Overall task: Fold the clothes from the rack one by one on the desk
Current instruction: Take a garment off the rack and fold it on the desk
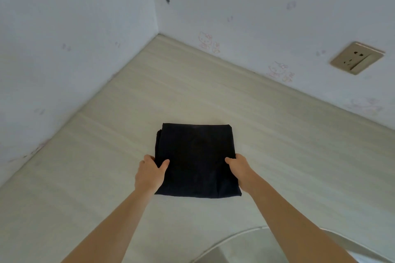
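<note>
The left hand (150,174) and right hand (239,168) pinch opposite side edges of the folded black garment (196,156). Thumbs lie on top (other fingers tucked underneath). Its slightly longer axis runs away from the person.

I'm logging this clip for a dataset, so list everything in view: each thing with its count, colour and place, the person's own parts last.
folded garment: one, black, lying flat on the desk, mid-frame, in a neat rectangle.
desk: one, pale wood grain, set into the corner of the walls.
walls: two, white with smudges, meeting behind the desk.
cartoon stickers: several, faded pink, low on the right wall.
wall socket: one, beige, on the right wall.
curved object: one, pale, bottom edge of frame; what it is cannot be told.
left hand: one, grip on the garment's left edge, thumb on top.
right hand: one, grip on the garment's right edge.
</note>
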Demonstrator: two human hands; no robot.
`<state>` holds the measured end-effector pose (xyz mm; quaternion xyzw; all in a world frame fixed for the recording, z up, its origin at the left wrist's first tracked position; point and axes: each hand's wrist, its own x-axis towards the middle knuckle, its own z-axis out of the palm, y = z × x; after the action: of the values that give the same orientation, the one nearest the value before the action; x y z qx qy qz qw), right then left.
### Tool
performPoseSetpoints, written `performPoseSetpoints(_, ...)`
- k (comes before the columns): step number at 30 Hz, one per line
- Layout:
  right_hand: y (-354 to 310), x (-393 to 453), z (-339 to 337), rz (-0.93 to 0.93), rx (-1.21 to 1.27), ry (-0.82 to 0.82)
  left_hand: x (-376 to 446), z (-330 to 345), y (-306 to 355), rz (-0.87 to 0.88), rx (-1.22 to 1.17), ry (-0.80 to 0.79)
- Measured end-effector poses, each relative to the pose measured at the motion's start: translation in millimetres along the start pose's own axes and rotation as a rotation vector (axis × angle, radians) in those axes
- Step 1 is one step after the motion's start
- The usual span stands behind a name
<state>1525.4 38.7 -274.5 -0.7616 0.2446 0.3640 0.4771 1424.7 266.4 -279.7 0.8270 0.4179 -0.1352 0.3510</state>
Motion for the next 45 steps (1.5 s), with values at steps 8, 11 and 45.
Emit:
performPoseSetpoints(8, 95, -76, -26, 0.026, 0.219, 0.020, -63, 18, -22, 0.074, -0.023, -0.171)
performPoseSetpoints(11, 131, -95, -41, 0.039, 0.275, 0.057, -88, 29, -24, 0.136, -0.052, -0.250)
performPoseSetpoints(45, 710, -193, -415, 0.351, 0.846, 0.536, -493, 573, 38, 0.286, 0.254, -0.979)
